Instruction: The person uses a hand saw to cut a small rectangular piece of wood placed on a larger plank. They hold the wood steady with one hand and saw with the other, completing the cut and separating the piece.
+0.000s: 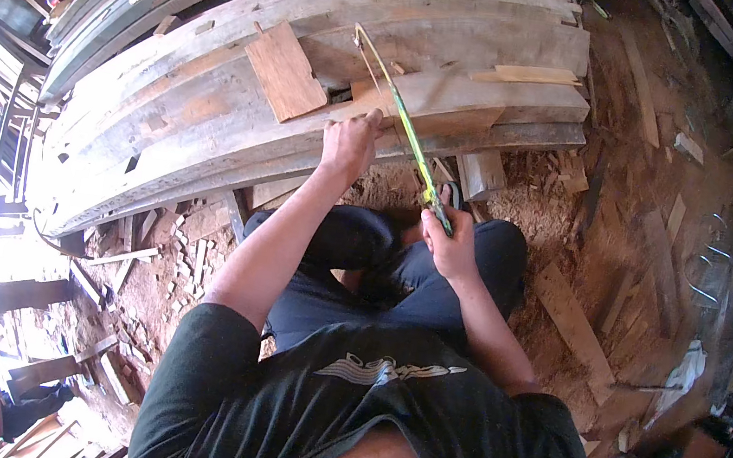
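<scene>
My right hand (448, 245) is closed around the handle of a hacksaw (411, 142) with a thin green-yellow frame. The saw slants up and away to the left, its far end over the stacked boards. My left hand (350, 144) is at the front edge of the board stack (276, 137), fingers bent and pressed together on a small brown piece of wood (369, 93). The saw's blade side passes close to that piece; whether it touches is hard to tell. A flat rectangular wooden board (285, 72) lies just left of it on the stack.
Pale wood strips (528, 76) lie on the stack's right end. Sawdust and small offcuts (187, 269) cover the ground around my crossed legs. A loose plank (573, 328) lies to the right, with a white plastic bag (678, 381) beyond it. More long boards (136, 0) are piled behind.
</scene>
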`<action>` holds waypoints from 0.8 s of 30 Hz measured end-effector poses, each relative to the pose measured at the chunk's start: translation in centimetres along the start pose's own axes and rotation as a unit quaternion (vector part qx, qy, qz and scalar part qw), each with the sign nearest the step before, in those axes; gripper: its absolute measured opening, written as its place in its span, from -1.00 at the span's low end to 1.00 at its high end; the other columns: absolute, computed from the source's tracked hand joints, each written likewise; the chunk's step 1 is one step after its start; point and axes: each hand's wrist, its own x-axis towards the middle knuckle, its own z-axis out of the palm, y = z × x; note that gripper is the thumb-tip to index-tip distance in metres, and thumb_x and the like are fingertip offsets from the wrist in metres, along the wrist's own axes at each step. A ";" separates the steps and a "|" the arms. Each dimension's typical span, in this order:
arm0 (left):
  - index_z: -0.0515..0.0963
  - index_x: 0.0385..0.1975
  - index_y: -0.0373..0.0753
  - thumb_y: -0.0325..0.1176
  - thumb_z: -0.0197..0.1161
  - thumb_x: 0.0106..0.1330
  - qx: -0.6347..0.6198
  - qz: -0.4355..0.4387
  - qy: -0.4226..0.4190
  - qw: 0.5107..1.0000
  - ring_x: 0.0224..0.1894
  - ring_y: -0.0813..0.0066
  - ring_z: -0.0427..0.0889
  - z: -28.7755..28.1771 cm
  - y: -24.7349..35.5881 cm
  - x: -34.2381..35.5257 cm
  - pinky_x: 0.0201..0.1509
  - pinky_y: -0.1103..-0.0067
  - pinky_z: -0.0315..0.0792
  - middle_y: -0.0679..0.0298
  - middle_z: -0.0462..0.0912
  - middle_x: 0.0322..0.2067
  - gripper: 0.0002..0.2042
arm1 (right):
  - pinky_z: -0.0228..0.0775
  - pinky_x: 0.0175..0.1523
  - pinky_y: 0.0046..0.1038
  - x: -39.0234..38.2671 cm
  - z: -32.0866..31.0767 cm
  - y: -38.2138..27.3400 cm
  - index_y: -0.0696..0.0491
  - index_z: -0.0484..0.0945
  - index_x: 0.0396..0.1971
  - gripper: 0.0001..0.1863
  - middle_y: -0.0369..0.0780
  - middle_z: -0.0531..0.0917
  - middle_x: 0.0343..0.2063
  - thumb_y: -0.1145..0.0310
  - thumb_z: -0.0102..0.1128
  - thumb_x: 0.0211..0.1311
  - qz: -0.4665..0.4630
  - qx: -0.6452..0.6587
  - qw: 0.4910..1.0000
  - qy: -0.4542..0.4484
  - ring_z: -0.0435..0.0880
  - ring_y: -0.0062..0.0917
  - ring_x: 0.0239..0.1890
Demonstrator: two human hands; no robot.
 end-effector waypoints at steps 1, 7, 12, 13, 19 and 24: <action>0.45 -0.11 -0.11 -0.21 0.26 0.36 0.007 0.004 -0.014 1.000 -0.16 -0.13 0.70 -0.1 -0.1 0.1 -0.14 0.04 0.50 -0.04 0.72 -0.30 -0.77 | 0.14 -0.55 -0.63 0.5 0.0 -0.1 0.06 0.47 -0.51 -0.73 -0.42 0.45 -0.68 0.32 0.19 0.43 -0.023 -0.015 1.000 0.003 0.36 -0.79 -0.66; 0.45 -0.10 -0.11 -0.19 0.25 0.36 -0.007 -0.011 -0.004 1.000 -0.16 -0.12 0.70 -0.4 0.0 0.2 -0.11 0.06 0.49 -0.04 0.72 -0.29 -0.76 | 0.13 -0.57 -0.63 0.3 1.0 -0.3 0.06 0.47 -0.52 -0.72 -0.43 0.45 -0.68 0.33 0.18 0.43 0.055 0.066 0.995 0.042 0.35 -0.79 -0.68; 0.43 -0.14 -0.14 -0.23 0.22 0.38 -0.023 -0.021 0.004 1.000 -0.15 -0.17 0.68 -0.3 -0.3 0.5 -0.11 0.05 0.49 -0.04 0.71 -0.28 -0.80 | 0.16 -0.47 -0.54 -5.7 -0.2 -0.1 0.08 0.48 -0.56 -0.71 -0.44 0.44 -0.64 0.31 0.23 0.38 0.053 0.013 0.998 0.018 0.34 -0.76 -0.57; 0.43 -0.15 -0.15 -0.24 0.22 0.38 -0.013 -0.010 -0.005 1.000 -0.15 -0.18 0.68 0.0 -0.4 0.2 -0.12 0.04 0.49 -0.04 0.71 -0.27 -0.80 | 0.15 -0.47 -0.54 -6.3 -0.7 0.1 0.08 0.47 -0.56 -0.70 -0.45 0.44 -0.64 0.31 0.22 0.39 0.095 0.027 0.994 0.037 0.34 -0.76 -0.57; 0.43 -0.19 -0.16 -0.28 0.18 0.39 -0.034 0.008 0.039 0.999 -0.16 -0.11 0.71 0.8 -0.7 0.5 -0.03 0.03 0.43 0.00 0.73 -0.31 -0.86 | 0.15 -0.54 -0.60 -5.5 -1.4 0.6 0.06 0.49 -0.50 -0.76 -0.43 0.46 -0.66 0.34 0.19 0.42 0.060 0.130 0.990 -0.016 0.35 -0.78 -0.64; 0.42 -0.16 -0.17 -0.28 0.21 0.37 -0.031 0.001 0.019 0.999 -0.13 -0.13 0.69 0.4 -0.9 0.7 -0.08 0.05 0.47 -0.04 0.72 -0.27 -0.82 | 0.19 -0.54 -0.58 -4.3 -3.0 -0.6 0.09 0.44 -0.50 -0.73 -0.34 0.44 -0.67 0.31 0.15 0.42 0.052 0.120 0.991 -0.030 0.38 -0.70 -0.66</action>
